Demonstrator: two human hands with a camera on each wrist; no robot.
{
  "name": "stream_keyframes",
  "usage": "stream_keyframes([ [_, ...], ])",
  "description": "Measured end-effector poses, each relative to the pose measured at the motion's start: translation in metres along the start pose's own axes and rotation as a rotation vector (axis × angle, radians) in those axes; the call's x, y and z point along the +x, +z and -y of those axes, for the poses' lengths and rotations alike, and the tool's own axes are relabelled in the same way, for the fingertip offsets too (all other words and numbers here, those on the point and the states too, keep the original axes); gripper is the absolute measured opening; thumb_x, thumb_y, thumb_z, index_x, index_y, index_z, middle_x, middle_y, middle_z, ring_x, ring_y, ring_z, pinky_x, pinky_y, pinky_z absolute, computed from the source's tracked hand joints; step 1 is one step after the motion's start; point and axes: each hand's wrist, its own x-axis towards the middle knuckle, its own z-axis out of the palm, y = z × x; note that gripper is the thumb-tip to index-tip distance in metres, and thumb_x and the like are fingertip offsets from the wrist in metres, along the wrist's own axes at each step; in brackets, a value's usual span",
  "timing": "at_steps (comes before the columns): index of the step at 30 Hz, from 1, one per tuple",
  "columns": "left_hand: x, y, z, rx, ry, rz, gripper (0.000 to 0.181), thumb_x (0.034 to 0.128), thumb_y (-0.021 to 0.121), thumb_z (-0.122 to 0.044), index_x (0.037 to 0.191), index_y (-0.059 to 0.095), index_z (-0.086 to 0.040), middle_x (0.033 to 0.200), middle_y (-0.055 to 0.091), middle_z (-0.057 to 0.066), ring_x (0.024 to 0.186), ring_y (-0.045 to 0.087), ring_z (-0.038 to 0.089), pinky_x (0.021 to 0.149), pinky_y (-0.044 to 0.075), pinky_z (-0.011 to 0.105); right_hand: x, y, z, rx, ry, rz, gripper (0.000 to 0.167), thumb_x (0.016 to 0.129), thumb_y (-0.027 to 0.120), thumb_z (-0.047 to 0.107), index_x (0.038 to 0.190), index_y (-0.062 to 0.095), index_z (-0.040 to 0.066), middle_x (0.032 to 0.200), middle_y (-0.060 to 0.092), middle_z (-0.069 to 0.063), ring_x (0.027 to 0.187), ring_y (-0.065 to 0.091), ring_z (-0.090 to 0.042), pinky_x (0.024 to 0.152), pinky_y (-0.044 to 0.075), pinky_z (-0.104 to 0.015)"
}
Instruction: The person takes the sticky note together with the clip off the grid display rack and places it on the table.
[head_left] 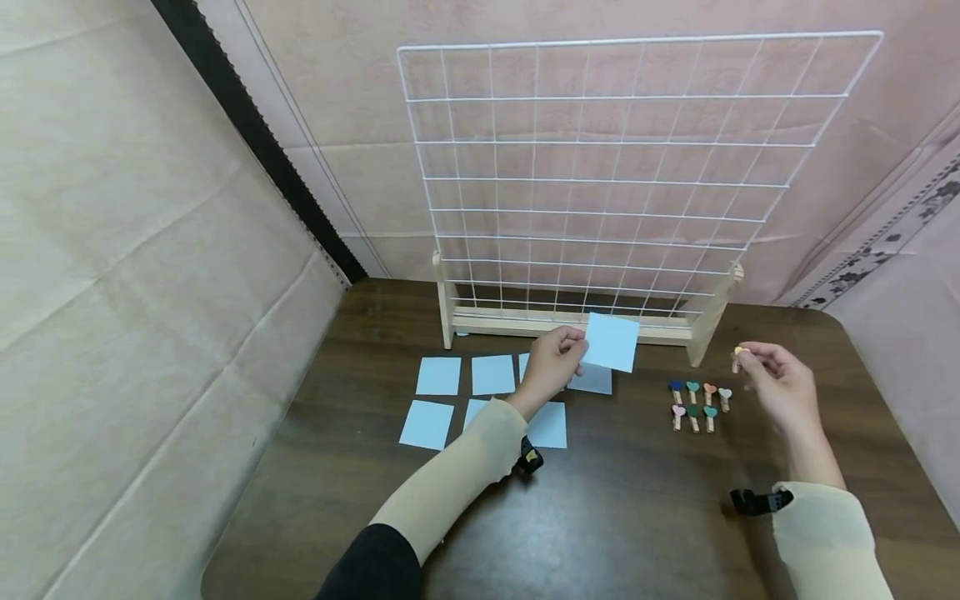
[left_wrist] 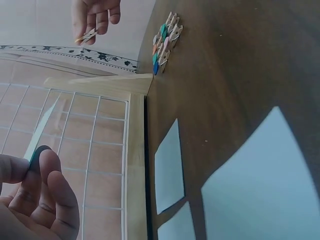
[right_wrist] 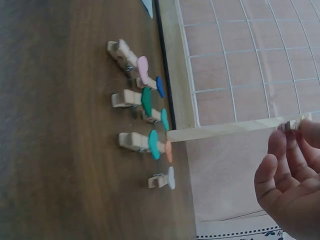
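Note:
A blue square of paper [head_left: 612, 342] is pinched at its left edge between the thumb and fingers of my left hand [head_left: 553, 362], raised in front of the grid's foot. In the left wrist view that paper [left_wrist: 42, 125] appears nearly edge-on. My right hand [head_left: 783, 387] pinches a small wooden clothespin [head_left: 738, 358] with a yellowish top, above the table at the right. Just left of that hand, several clothespins [head_left: 693, 406] with coloured heart tops lie in two rows. Several more blue paper squares [head_left: 438, 376] lie in rows on the table, partly hidden by my left hand and forearm.
A white wire grid [head_left: 607, 160] stands upright at the back in a wooden stand [head_left: 697, 333]. The brown table [head_left: 637, 517] spreads in front. Pale cloth walls [head_left: 150, 275] enclose the left, back and right sides.

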Motion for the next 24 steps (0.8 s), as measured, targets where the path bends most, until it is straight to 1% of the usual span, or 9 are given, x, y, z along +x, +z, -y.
stream_keyframes([
  [2,-0.004,-0.001,0.003,0.002,-0.005,-0.001,0.021,0.1081,0.062,-0.019,0.123,0.072,-0.008,0.095,0.076,-0.005,0.067,0.068,0.016,0.049,0.046,0.023,-0.003,-0.002,-0.002,-0.076,-0.007,0.033,0.011,0.108,0.061,0.013,0.113,0.071,0.015,0.092,0.072,0.022,0.079,0.065,0.004,0.063,0.053,-0.016],
  [4,-0.008,-0.002,0.006,0.0,-0.007,-0.012,0.022,0.1077,0.062,-0.018,0.123,0.072,-0.007,0.096,0.076,-0.005,0.067,0.069,0.015,0.05,0.047,0.023,-0.006,-0.003,-0.004,-0.128,-0.012,0.062,0.011,0.108,0.061,0.015,0.114,0.07,0.015,0.092,0.07,0.024,0.08,0.064,0.004,0.063,0.054,-0.017],
  [8,-0.015,0.0,0.013,-0.018,-0.035,-0.044,0.022,0.107,0.063,-0.019,0.122,0.073,-0.007,0.094,0.076,-0.006,0.066,0.07,0.016,0.054,0.051,0.024,-0.008,-0.006,-0.013,-0.174,-0.004,0.099,0.01,0.108,0.061,0.016,0.114,0.07,0.015,0.093,0.069,0.027,0.081,0.063,0.005,0.062,0.055,-0.019],
  [10,-0.019,0.001,0.016,-0.026,-0.053,-0.051,0.021,0.1069,0.064,-0.02,0.122,0.073,-0.008,0.091,0.076,-0.007,0.066,0.07,0.016,0.056,0.053,0.025,-0.009,-0.008,-0.02,-0.179,0.004,0.108,0.011,0.108,0.062,0.016,0.115,0.07,0.015,0.094,0.069,0.027,0.082,0.063,0.005,0.062,0.055,-0.02],
  [12,-0.023,0.002,0.017,-0.027,-0.069,-0.054,0.021,0.1068,0.064,-0.021,0.122,0.073,-0.009,0.09,0.075,-0.008,0.065,0.07,0.014,0.056,0.054,0.025,-0.011,-0.01,-0.023,-0.193,0.013,0.114,0.012,0.108,0.062,0.017,0.116,0.069,0.013,0.093,0.069,0.026,0.082,0.063,0.003,0.061,0.055,-0.021],
  [17,-0.029,0.004,0.022,-0.024,-0.09,-0.067,0.021,0.1066,0.065,-0.022,0.121,0.073,-0.01,0.09,0.076,-0.008,0.066,0.069,0.014,0.057,0.055,0.027,-0.016,-0.014,-0.029,-0.217,0.037,0.131,0.013,0.109,0.062,0.023,0.115,0.069,0.015,0.092,0.07,0.023,0.081,0.064,-0.002,0.061,0.056,-0.024],
  [19,-0.03,0.004,0.025,-0.031,-0.1,-0.071,0.02,0.1063,0.065,-0.021,0.12,0.073,-0.01,0.089,0.076,-0.008,0.065,0.069,0.015,0.057,0.055,0.027,-0.018,-0.016,-0.031,-0.22,0.048,0.137,0.013,0.109,0.062,0.024,0.115,0.069,0.015,0.092,0.071,0.022,0.081,0.064,-0.003,0.061,0.056,-0.024],
  [24,-0.036,0.004,0.03,-0.054,-0.129,-0.064,0.019,0.1055,0.066,-0.02,0.119,0.074,-0.009,0.085,0.076,-0.005,0.065,0.069,0.02,0.055,0.052,0.026,-0.023,-0.021,-0.037,-0.212,0.062,0.146,0.014,0.109,0.062,0.022,0.115,0.069,0.012,0.091,0.071,0.021,0.079,0.065,-0.004,0.06,0.056,-0.025],
])
